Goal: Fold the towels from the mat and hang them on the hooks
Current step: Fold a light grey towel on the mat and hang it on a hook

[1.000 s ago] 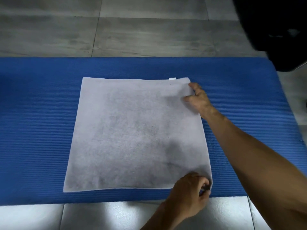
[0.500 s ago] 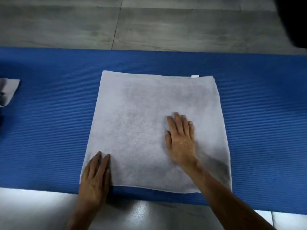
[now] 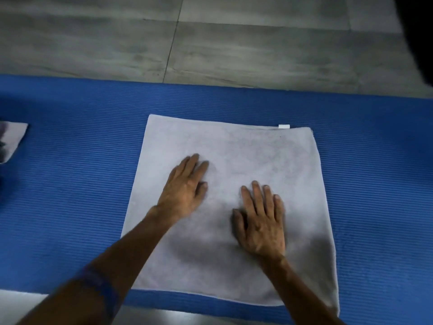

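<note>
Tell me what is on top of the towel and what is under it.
Both hands lie flat on the towel: left hand, right hand. Under it is the blue mat, showing all round. Anything between towel and mat is covered.

Grey tiled floor runs across the far side, grout lines crossing it; a paler, glossy strip of floor shows at near edge, btm left. Dark shape fills top-right corner, too dim to tell what it is
</note>
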`<act>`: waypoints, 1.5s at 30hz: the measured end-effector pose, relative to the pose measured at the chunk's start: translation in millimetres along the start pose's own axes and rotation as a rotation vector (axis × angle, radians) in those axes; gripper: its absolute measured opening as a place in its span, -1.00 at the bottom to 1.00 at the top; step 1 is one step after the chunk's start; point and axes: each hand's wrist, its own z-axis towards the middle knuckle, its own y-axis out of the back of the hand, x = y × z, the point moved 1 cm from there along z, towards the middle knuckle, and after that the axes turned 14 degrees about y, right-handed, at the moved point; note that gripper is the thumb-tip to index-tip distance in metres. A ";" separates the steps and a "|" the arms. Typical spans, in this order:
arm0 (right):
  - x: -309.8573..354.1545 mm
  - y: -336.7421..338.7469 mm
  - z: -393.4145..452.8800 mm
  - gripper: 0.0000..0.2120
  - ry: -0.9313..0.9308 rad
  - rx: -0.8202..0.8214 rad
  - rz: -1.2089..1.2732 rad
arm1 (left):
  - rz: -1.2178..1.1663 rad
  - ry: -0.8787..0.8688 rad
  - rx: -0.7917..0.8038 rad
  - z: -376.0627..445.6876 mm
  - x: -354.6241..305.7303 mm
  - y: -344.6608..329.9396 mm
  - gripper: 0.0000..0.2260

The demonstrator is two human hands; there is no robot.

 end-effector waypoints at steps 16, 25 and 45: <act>-1.4 5.7 5.9 -0.37 -0.036 0.114 -0.003 | 0.050 0.170 0.082 -135.5 57.9 -16.0 -0.47; 1.1 7.5 -0.3 -0.43 -0.034 0.115 0.061 | 0.012 0.271 0.025 -197.4 68.0 -25.2 -0.48; -18.4 74.8 -170.2 -0.87 -0.972 -0.485 1.296 | -0.715 0.834 -0.022 -196.2 91.2 9.0 -0.87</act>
